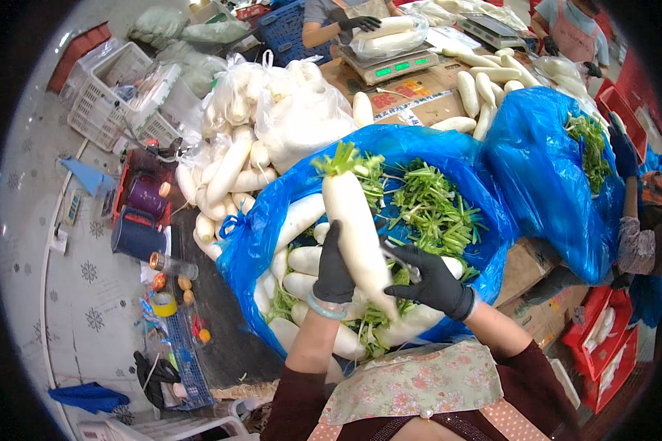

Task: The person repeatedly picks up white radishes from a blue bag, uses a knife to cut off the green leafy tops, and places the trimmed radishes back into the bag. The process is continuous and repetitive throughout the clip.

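My left hand (335, 270), in a black glove, holds a large white radish (353, 220) from its left side, the leafy end pointing away from me. On the right, my gloved right hand (427, 278) is shut on a metal tool (405, 262), probably a knife or scissors, mostly hidden by the fingers, near the radish's lower half. Beneath both hands lies a big blue plastic bag (254, 242), spread wide, with more white radishes (303, 259) on its left and cut green radish tops (433, 206) towards the back right.
Bagged radishes (303, 116) and loose ones (229, 171) lie at the back left. Another blue bag (540, 165) stands at the right, beside a person's gloved hand (623, 146). Across the table, a person's gloved hand (359, 23) is at a digital scale (391, 65). Jugs (138, 234) and a wire basket (187, 353) are left.
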Available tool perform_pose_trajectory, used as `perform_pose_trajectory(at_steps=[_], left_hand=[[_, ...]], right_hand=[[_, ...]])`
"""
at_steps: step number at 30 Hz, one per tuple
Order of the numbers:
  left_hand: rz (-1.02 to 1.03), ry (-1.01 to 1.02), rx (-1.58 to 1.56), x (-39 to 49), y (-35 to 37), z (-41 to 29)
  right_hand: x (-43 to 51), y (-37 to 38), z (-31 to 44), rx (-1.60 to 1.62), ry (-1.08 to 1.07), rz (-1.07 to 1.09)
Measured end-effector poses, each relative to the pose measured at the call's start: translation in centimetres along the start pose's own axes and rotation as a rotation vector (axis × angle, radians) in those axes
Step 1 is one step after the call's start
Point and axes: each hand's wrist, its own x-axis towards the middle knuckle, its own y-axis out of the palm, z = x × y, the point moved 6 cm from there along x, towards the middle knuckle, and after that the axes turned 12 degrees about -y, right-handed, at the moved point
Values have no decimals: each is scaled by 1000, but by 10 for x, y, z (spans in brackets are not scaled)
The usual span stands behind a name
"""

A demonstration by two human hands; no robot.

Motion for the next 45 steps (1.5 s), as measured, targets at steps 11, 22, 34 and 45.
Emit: perform_pose_trajectory(at_steps=[11,22,34,45], left_hand=[[-349,132,731,-76,15,9],[-384,401,1036,-93,24,23],[-337,313,984,-99,0,30],[-3,319,-8,-63,-1,13]], right_hand=[[3,-26,22,-460,23,84],[34,-5,26,-865,-173,78],[16,-23,-56,-763,-130,157],[-37,-4,-8,329,306,4]])
